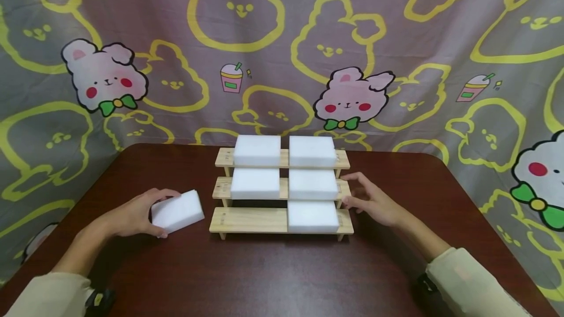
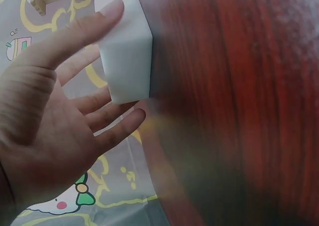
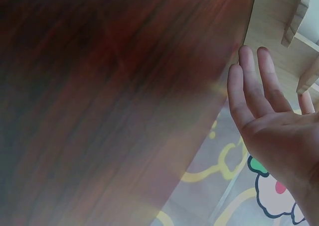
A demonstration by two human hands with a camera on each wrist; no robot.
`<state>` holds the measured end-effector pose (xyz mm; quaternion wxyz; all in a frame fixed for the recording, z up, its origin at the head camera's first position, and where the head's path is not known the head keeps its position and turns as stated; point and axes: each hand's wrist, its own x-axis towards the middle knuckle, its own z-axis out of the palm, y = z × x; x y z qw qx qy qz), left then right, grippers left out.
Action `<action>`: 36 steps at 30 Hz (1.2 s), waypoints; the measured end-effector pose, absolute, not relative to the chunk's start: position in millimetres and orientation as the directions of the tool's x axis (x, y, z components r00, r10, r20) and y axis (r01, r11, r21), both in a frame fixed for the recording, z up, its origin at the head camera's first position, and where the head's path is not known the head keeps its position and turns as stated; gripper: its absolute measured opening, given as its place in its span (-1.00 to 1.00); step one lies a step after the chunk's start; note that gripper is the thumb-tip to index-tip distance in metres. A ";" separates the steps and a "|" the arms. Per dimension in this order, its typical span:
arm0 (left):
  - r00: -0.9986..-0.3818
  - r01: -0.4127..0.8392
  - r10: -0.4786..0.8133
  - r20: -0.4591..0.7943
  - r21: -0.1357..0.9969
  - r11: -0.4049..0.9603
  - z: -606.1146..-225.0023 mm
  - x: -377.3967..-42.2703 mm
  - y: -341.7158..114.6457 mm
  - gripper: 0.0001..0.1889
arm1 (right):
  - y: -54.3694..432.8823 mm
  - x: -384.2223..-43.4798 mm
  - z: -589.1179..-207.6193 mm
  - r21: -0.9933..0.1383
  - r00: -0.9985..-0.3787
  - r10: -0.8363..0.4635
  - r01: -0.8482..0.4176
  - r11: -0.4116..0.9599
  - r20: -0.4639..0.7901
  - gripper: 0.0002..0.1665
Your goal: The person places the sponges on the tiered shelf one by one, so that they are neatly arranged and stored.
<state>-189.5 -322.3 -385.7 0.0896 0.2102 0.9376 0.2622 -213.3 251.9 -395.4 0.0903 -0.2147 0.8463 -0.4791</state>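
My left hand (image 1: 134,212) grips a white foam block (image 1: 178,211) at its left end, to the left of a three-step wooden stand (image 1: 253,220). In the left wrist view, the thumb lies over one face of the block (image 2: 127,61) and the fingers are on the opposite side. The block is tilted close over the table. At the stand's right end is my right hand (image 1: 376,202), its thumb and forefinger tips right at the middle step. Its other fingers (image 3: 266,81) extend nearly straight beside the stand in the right wrist view.
Pairs of white foam blocks sit on the top step (image 1: 284,159) and middle step (image 1: 284,188). One more block (image 1: 313,216) rests on the right of the bottom step, beside bare wood. The dark red table (image 1: 282,278) ends at a patterned curtain (image 1: 269,67).
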 end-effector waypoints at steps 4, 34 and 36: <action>-0.903 0.320 0.421 -0.085 0.520 0.792 -383.8 -188.1 -322.5 -0.05 | 252.0 -213.5 -396.1 -0.851 -0.891 -0.450 -0.276 0.448 0.052 -0.36; -0.904 0.424 0.387 0.184 0.515 0.745 -357.0 -176.2 -317.4 -0.33 | 252.1 -215.3 -398.8 -0.855 -0.888 -0.454 -0.293 0.428 0.077 -0.37; -0.901 0.432 0.382 0.204 0.506 0.747 -356.2 -175.4 -317.3 -0.35 | 252.0 -215.2 -398.6 -0.855 -0.888 -0.453 -0.291 0.429 0.075 -0.37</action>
